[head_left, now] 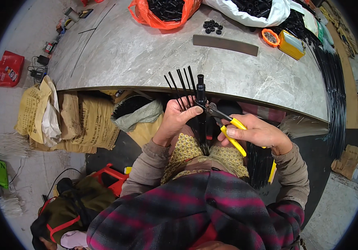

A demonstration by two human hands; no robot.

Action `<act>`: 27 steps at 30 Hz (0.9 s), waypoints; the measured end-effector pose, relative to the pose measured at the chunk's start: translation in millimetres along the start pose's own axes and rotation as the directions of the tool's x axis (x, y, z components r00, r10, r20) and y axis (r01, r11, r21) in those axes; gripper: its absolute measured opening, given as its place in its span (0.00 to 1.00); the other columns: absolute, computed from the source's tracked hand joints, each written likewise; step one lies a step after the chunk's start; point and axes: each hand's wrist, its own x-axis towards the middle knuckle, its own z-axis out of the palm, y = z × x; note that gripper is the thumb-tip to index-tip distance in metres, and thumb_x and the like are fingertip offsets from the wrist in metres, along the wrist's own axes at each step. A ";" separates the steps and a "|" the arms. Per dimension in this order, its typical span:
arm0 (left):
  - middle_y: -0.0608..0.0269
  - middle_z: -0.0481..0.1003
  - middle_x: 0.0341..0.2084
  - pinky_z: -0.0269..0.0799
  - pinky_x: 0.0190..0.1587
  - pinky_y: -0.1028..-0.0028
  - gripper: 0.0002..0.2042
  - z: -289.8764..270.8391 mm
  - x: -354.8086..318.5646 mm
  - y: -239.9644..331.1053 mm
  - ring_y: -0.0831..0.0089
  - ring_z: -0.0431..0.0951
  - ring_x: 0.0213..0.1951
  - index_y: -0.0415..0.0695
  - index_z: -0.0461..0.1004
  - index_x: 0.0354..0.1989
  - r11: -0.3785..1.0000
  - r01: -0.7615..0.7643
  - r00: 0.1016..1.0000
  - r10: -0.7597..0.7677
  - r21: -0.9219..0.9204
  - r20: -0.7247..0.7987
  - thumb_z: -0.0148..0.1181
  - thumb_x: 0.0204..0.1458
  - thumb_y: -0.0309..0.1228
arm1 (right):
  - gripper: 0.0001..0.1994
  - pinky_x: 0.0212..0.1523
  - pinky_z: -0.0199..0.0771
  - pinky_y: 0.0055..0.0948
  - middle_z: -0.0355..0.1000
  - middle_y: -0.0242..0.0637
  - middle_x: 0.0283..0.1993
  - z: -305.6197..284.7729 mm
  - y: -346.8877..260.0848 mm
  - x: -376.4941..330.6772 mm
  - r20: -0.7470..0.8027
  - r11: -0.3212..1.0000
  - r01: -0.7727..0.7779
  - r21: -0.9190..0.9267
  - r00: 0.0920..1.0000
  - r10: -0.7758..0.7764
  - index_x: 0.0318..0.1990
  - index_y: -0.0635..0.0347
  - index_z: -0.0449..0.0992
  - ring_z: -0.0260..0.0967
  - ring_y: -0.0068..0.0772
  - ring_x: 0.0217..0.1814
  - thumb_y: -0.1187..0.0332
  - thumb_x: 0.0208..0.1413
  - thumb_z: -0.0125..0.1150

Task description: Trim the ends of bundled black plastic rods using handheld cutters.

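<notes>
My left hand [177, 116] is closed round a black tubular fitting [201, 88], which stands roughly upright with its narrow, stepped end on top. Several thin black rods [184, 84] fan upward from the same hand, beside the fitting. Below the fingers a dark bundle [205, 143] runs down towards my lap. In my right hand [252, 130] are pliers [236, 143] with yellow handles. Their dark jaws meet the side of the fitting, close to my left thumb; what lies between the jaws is too small to make out.
On the grey table [120, 54] stand a red bag [191, 12] and a white bag [281, 14] of black parts. Small black rings [212, 27], a flat grey bar [225, 45], an orange dish [270, 37] and a yellow box [291, 45] lie nearby. Long black rods [335, 104] hang over the right edge.
</notes>
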 end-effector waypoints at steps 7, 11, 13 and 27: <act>0.58 0.81 0.37 0.73 0.46 0.76 0.11 5.1 2.6 10.3 0.76 0.79 0.39 0.33 0.79 0.44 1.000 0.014 0.999 -0.013 -0.018 0.045 0.64 0.54 0.24 | 0.23 0.45 0.77 0.29 0.77 0.45 0.44 -4.0 -5.6 -1.4 -0.028 0.997 -0.029 -0.067 0.999 0.028 0.52 0.71 0.67 0.78 0.32 0.46 0.55 0.66 0.53; 0.56 0.81 0.36 0.74 0.46 0.75 0.10 7.1 2.5 11.4 0.74 0.80 0.37 0.32 0.79 0.43 0.998 0.018 0.998 -0.014 -0.057 0.068 0.63 0.54 0.23 | 0.23 0.45 0.77 0.28 0.77 0.44 0.43 -7.5 -10.9 -0.9 -0.039 0.992 -0.006 -0.129 0.999 0.001 0.52 0.71 0.67 0.78 0.30 0.45 0.55 0.66 0.53; 0.57 0.81 0.36 0.74 0.46 0.75 0.10 5.8 3.2 10.5 0.75 0.79 0.38 0.32 0.79 0.43 0.999 0.011 0.997 -0.007 -0.052 0.078 0.63 0.54 0.23 | 0.22 0.45 0.77 0.28 0.77 0.44 0.43 -7.7 -11.2 -0.4 -0.033 0.986 -0.017 -0.167 0.999 0.011 0.52 0.71 0.67 0.78 0.30 0.45 0.55 0.66 0.53; 0.63 0.81 0.37 0.72 0.44 0.79 0.11 3.3 3.4 1.6 0.80 0.76 0.38 0.34 0.79 0.44 1.000 -0.001 0.999 0.001 0.001 0.041 0.64 0.54 0.23 | 0.22 0.45 0.77 0.28 0.77 0.45 0.42 -5.9 -11.5 -2.8 -0.011 0.991 -0.052 -0.125 0.999 0.051 0.52 0.71 0.67 0.78 0.31 0.44 0.56 0.66 0.54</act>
